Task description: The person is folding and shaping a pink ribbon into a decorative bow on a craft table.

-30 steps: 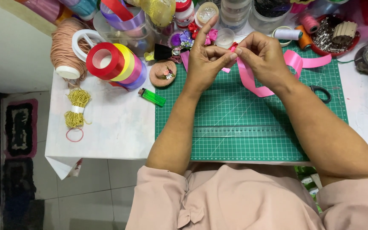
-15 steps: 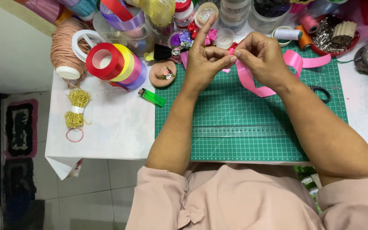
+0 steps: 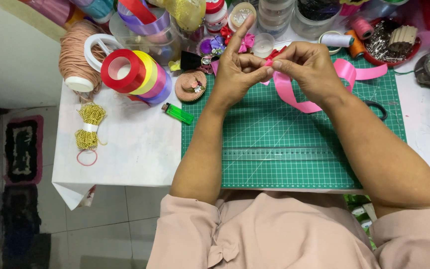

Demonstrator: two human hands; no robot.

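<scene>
Closest to the camera is the person's pale pink top, with both bare arms reaching out over the green cutting mat (image 3: 294, 164). A see-through ruler (image 3: 284, 153) lies flat across the mat, under the arms. A little farther out, the two hands meet above the mat. The left hand (image 3: 237, 69) pinches a bit of the pink ribbon (image 3: 294, 97) between thumb and fingers, and its first finger sticks straight up. The right hand (image 3: 307, 67) is closed tight around the same spot on the ribbon, so both hands hold it together, touching. The rest of the ribbon hangs in a loop below the right hand and runs off to the right across the mat. Compared with a moment ago, almost nothing has moved: the hands sit in the same place, and only the fingers have squeezed a bit closer at the fold. That looks like slow, careful folding work in the middle of being done. To the left, on the white table (image 3: 125, 144), lie a green lighter (image 3: 177, 113), a bundle of gold beads (image 3: 89, 124) and a stack of coloured ribbon rolls (image 3: 135, 74). Farthest away stand jars, thread spools (image 3: 347, 40) and little fabric flowers.
</scene>
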